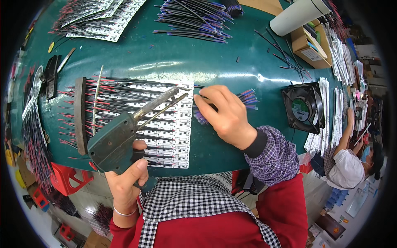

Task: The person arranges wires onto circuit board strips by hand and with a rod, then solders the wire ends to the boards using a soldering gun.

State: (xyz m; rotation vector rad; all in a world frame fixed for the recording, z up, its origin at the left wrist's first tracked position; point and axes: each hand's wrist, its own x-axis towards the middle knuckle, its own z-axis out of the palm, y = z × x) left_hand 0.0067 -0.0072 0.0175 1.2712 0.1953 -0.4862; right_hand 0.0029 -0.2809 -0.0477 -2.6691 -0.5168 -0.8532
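Note:
My left hand (129, 178) is closed round the handle of a dark green soldering gun (112, 142). Its metal tip and thin solder-feed tube reach the upper right of a white circuit board panel (183, 142). Rows of black and red wires (118, 89) run leftward from the panel. At the panel's right edge, my right hand (226, 116) pinches a thin black wire (199, 86) close to the gun's tip; the fingertips partly hide it. Beneath and beside this hand lies a bunch of loose wires (249, 99) with purple-blue ends.
A dark bar (80, 115) lies across the wires at left. To the right stand a black fan (303, 107), white strips (324, 111), a cardboard box (310, 51) and a white tumbler (298, 18). Wire piles (194, 18) lie at the back. Another person (347, 171) sits far right.

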